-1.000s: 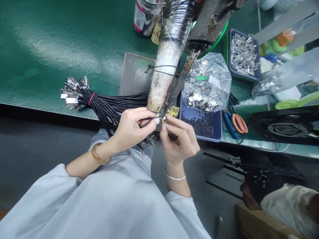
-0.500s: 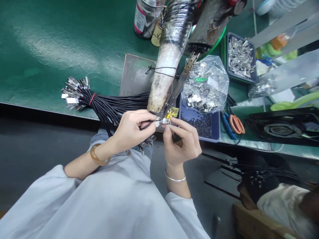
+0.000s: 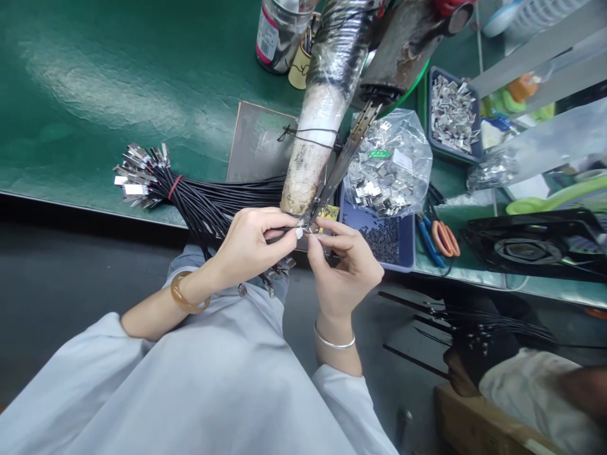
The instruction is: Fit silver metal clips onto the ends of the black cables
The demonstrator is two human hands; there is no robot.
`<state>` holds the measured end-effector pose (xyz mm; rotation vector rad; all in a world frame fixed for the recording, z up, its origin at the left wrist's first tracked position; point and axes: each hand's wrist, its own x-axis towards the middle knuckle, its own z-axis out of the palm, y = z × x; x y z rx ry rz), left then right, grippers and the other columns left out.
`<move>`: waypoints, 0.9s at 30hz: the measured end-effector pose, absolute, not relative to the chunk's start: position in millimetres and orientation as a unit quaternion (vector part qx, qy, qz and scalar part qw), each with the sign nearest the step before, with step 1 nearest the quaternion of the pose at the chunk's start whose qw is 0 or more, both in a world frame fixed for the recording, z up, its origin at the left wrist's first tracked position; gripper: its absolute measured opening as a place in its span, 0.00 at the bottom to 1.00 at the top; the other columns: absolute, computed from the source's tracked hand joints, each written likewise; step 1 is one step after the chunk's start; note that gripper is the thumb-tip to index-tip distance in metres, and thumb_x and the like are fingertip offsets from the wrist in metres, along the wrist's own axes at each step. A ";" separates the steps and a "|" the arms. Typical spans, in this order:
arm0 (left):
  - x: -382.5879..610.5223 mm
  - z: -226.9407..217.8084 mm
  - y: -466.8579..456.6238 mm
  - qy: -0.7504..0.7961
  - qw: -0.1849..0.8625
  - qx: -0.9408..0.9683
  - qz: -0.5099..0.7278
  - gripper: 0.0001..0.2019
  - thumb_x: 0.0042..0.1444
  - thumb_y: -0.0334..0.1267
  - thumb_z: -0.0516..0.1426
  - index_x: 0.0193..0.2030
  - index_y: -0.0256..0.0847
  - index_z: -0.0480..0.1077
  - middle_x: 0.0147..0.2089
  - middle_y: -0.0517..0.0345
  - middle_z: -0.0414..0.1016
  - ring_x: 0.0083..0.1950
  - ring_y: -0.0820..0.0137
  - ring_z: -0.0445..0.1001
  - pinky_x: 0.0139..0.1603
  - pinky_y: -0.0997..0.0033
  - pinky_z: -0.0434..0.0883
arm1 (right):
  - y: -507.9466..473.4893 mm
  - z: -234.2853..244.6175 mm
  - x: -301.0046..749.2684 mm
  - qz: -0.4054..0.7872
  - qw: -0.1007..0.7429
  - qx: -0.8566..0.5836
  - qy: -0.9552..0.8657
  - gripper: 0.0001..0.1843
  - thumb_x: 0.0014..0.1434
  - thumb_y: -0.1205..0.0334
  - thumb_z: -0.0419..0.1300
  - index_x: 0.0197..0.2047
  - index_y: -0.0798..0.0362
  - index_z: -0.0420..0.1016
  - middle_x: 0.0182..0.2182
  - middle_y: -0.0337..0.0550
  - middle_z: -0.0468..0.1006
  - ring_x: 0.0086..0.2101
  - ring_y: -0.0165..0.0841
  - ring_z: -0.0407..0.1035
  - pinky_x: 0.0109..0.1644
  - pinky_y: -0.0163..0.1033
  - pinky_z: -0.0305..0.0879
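My left hand [image 3: 249,243] is closed in a pinch on a thin black cable end, held at the tip of a plastic-wrapped tool head [image 3: 315,151]. My right hand [image 3: 344,265] is closed too, its fingertips pinching a small metal clip against that same spot. A bundle of black cables [image 3: 208,202] with metal end pieces [image 3: 135,177] lies across the green table [image 3: 95,76] and drops into my lap. A narrow metal strip [image 3: 348,148] slants down to the tool tip.
A clear bag of metal clips [image 3: 389,167] sits on a blue tray [image 3: 408,243] holding small black parts. Another tray of clips [image 3: 450,114] stands behind. Orange-handled pliers [image 3: 441,237], a jar [image 3: 277,31], and a black fan [image 3: 531,246] are nearby. Another person [image 3: 531,385] sits at lower right.
My right hand's fingers have shifted slightly at the tool tip, closing in on the clip. The left hand keeps its pinch. The view has drifted a little.
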<state>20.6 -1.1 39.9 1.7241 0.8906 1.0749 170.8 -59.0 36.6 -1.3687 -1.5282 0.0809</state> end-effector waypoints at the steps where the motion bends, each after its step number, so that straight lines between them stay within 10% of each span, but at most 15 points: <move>1: 20.7 40.0 -0.7 0.359 0.445 0.695 0.436 0.10 0.57 0.31 0.58 0.35 0.35 0.83 0.28 0.57 0.79 0.23 0.79 0.64 0.24 0.79 0.60 | -58.4 38.1 170.3 0.023 0.514 -0.571 -0.639 0.06 0.61 0.70 0.67 0.35 0.50 0.77 0.37 0.40 0.86 0.40 0.34 0.82 0.42 0.39 0.80; 13: 19.4 42.3 0.3 0.365 0.513 0.665 0.402 0.10 0.56 0.32 0.59 0.35 0.36 0.84 0.32 0.54 0.83 0.29 0.74 0.76 0.28 0.79 0.69 | -65.0 42.5 172.8 -0.009 0.478 -0.552 -0.683 0.10 0.60 0.74 0.65 0.36 0.48 0.72 0.34 0.36 0.85 0.43 0.34 0.83 0.45 0.38 0.79; 27: 14.1 40.7 -6.1 0.339 0.456 0.691 0.447 0.07 0.58 0.32 0.59 0.34 0.34 0.80 0.28 0.58 0.78 0.23 0.80 0.62 0.23 0.80 0.59 | -67.0 37.1 168.6 0.128 0.528 -0.597 -0.590 0.04 0.62 0.67 0.66 0.34 0.52 0.76 0.37 0.41 0.86 0.36 0.33 0.83 0.36 0.36 0.82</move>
